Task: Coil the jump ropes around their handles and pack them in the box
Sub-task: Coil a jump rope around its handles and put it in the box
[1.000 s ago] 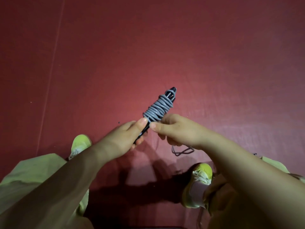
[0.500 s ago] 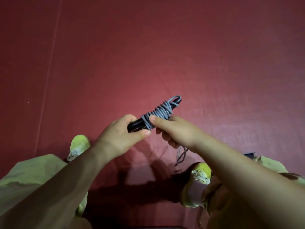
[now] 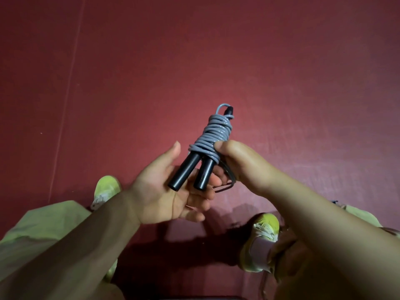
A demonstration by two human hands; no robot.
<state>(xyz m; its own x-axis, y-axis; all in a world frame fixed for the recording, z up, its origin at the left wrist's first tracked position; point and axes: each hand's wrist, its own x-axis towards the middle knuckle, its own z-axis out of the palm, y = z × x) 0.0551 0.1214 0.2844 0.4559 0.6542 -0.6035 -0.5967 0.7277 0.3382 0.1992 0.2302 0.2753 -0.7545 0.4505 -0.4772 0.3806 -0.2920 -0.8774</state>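
Right hand [image 3: 244, 167] grips grey rope [image 3: 213, 135] coiled round black handles [image 3: 192, 172]; left hand [image 3: 164, 191] spread beneath.

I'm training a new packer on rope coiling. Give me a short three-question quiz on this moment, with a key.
1. True or false: the grey rope is wound around both black handles.
2. Which hand grips the coil?
A. left hand
B. right hand
C. neither
3. Fill in: the floor under the yellow shoes is ____ in colour.

Key:
1. True; the two handles stick out side by side below the coil.
2. B; its thumb presses the wraps, while the left hand lies open under the handle ends.
3. Red. The box is not in view.
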